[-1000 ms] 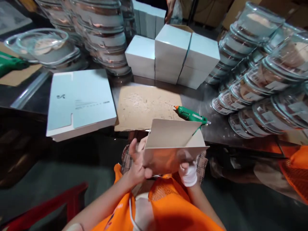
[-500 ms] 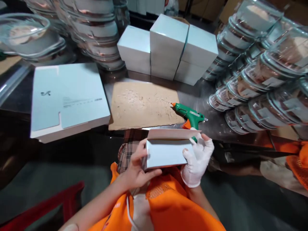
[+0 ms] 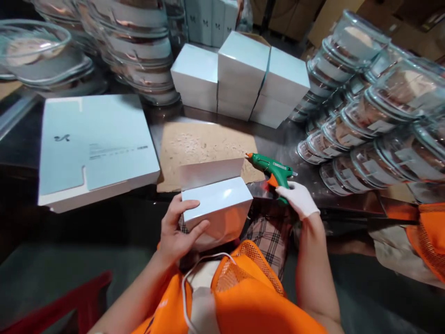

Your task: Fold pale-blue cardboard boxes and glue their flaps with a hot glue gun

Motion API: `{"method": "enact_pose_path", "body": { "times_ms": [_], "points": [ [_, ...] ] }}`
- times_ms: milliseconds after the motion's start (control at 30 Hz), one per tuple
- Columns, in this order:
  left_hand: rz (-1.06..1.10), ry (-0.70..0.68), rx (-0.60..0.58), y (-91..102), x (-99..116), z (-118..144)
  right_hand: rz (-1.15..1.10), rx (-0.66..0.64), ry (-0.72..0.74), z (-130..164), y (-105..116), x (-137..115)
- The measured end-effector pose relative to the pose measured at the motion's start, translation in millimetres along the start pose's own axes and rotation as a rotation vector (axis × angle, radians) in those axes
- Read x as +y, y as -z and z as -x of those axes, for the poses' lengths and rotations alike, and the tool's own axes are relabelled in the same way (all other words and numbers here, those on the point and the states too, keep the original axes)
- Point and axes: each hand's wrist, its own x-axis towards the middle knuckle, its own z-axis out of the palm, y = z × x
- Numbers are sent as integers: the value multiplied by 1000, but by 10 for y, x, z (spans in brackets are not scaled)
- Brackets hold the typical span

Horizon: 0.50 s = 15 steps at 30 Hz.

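A dark table [image 3: 21, 153] fills the frame, with stacked glass bowls [image 3: 365, 120] at the right and upper left. A flat pack of pale blue cartons [image 3: 97, 144] lies at the left, beside a brown cardboard sheet [image 3: 201, 148] at centre; closed white boxes [image 3: 243, 74] stand behind it. At lower centre the bare left hand [image 3: 175, 229] grips a small white box [image 3: 215, 204], flap raised. The gloved right hand [image 3: 299, 199] closes on the green glue gun [image 3: 269, 166] on the table edge.

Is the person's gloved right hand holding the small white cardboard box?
No, the gloved right hand is on the green glue gun, while the bare left hand alone holds the small white cardboard box.
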Motion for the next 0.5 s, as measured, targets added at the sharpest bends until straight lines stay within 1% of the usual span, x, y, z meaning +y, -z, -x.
{"method": "enact_pose_path", "body": {
  "times_ms": [67, 100, 133, 167, 233, 267, 300, 333, 400, 467, 500],
  "points": [
    [0, 51, 6, -54, 3, 17, -123, -41, 4, 35, -3, 23],
    [5, 76, -2, -82, 11, 20, -156, -36, 16, 81, -24, 33],
    [18, 95, -18, -109, 23, 18, -214, -1, 44, 144, -58, 41],
    [36, 108, -33, -135, 40, 12, -291, 68, 90, 221, -103, 46],
    [57, 120, -55, -184, 85, -14, -465, 272, 228, 407, -203, 51],
    [61, 115, -60, -206, 112, -31, -537, 354, 294, 508, -247, 53],
    [65, 103, -65, -226, 141, -48, -583, 387, 343, 609, -280, 57],
    [66, 88, -71, -244, 172, -65, -601, 352, 370, 707, -300, 66],
    [47, 53, -75, -276, 234, -93, -594, 171, 391, 885, -304, 112],
    [-1, 28, -80, -303, 289, -112, -468, -18, 440, 1033, -283, 211],
    [-31, 17, -82, -315, 311, -117, -376, -88, 475, 1096, -276, 277]
  ]
}}
